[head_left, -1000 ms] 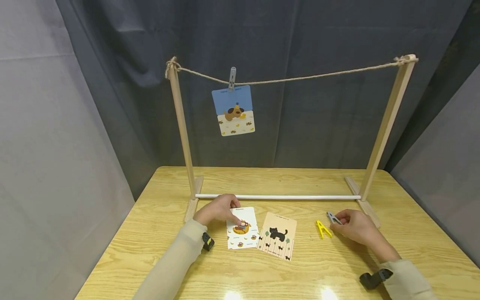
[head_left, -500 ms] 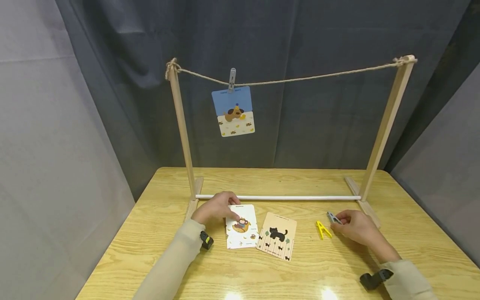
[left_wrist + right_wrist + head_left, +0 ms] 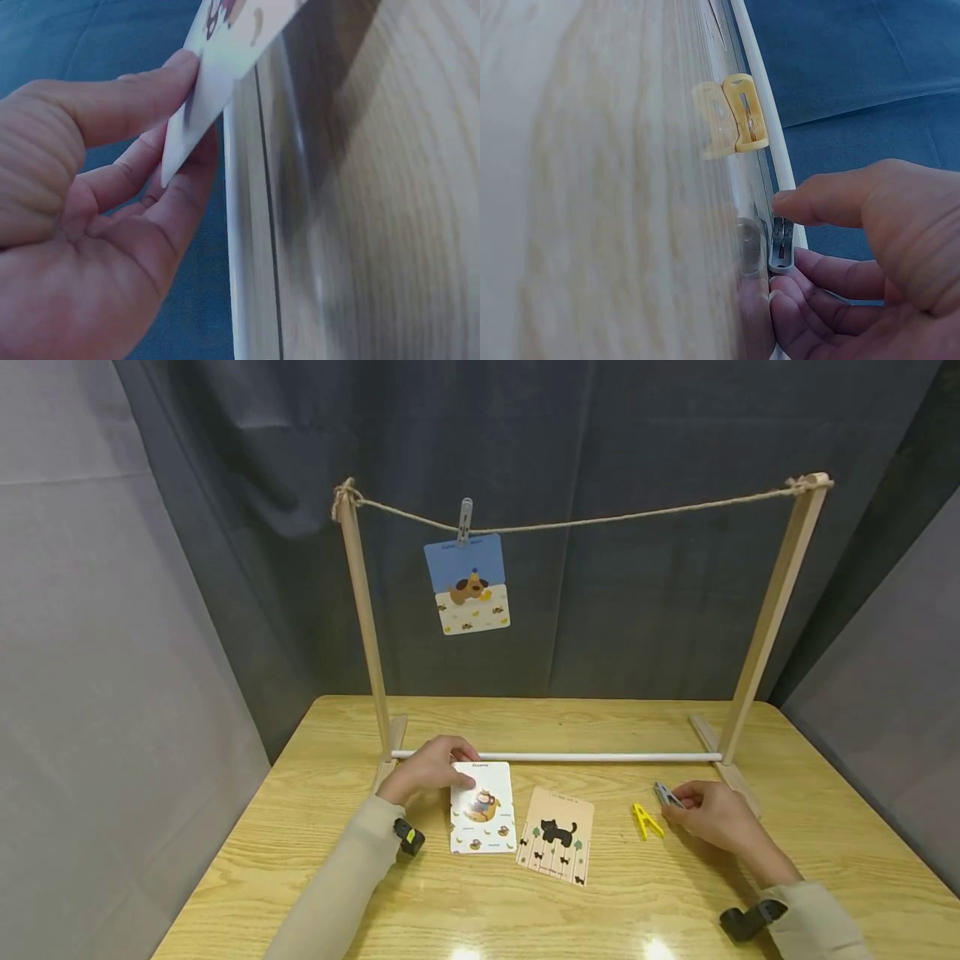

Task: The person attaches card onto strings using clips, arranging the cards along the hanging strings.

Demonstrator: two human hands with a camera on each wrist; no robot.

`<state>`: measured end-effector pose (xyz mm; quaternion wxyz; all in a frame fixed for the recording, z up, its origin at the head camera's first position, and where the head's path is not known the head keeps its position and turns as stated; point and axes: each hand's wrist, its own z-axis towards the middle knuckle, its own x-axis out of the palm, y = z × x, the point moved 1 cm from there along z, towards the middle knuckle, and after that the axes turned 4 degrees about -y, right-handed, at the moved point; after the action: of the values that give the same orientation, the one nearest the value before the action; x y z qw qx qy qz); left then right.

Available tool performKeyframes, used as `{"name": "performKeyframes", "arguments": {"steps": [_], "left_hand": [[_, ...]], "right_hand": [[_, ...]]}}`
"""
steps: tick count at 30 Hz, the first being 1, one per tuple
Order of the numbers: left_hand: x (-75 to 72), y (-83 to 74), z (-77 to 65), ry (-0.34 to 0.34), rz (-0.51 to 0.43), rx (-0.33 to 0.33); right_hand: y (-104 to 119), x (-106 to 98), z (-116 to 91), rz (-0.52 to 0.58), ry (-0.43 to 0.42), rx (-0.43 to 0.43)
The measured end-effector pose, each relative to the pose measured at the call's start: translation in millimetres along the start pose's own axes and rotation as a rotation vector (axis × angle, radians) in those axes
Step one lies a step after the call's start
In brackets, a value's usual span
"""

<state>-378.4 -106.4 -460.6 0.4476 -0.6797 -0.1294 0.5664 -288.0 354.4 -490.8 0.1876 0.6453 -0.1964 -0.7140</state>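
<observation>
monkey card (image 3: 487, 822), white, is in the left hand (image 3: 433, 766), over the left-middle part of the worktop (image 3: 592, 918). left hand pinches it near its upper left corner, thumb on the printed face, fingers behind; left wrist view shows that corner held up. can't tell if its lower edge touches the worktop.

near to far: two pale sleeves (image 3: 330, 885) come in from the front, with a small black device (image 3: 742, 922) at each wrist. cat card (image 3: 557, 837), peach with a black cat, lies slightly turned on the worktop just right of the monkey card. right of that, yellow clothespin (image 3: 647, 821) lies with its legs spread toward the front. right hand (image 3: 712, 817) is just beside it, gap narrow, thumb and fingers pinching a gray clothespin (image 3: 664, 793); can't tell if that one touches the worktop.

behind the hands, white rod (image 3: 592, 757) runs between the feet of two wooden posts (image 3: 776, 618). rope (image 3: 652, 513) is tied between the post tops, sagging a bit. dog card (image 3: 471, 602), blue and cream, hangs tilted left of middle, clipped by a second gray clothespin (image 3: 465, 520). dark curtain (image 3: 660, 618) at the back.
</observation>
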Motion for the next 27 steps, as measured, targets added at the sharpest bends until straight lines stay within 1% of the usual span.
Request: {"name": "performKeyframes", "arguments": {"steps": [11, 18, 24, 27], "left_hand": [[-7.7, -3.4, 0.6, -0.071, -0.085, 0.018], [-12.2, -7.6, 0.4, -0.107, -0.099, 0.023], [-15.8, -11.8, -0.2, -0.142, -0.112, 0.002], [-17.6, -12.6, -0.2, -0.153, -0.152, -0.002]], "right_hand": [[-0.4, -0.2, 0.7, 0.008, -0.002, 0.023], [1.0, -1.1, 0.5, 0.013, -0.018, 0.02], [-0.3, -0.6, 0.7, 0.016, -0.028, 0.022], [-1.5, -0.6, 0.7, 0.015, -0.034, 0.019]]}}
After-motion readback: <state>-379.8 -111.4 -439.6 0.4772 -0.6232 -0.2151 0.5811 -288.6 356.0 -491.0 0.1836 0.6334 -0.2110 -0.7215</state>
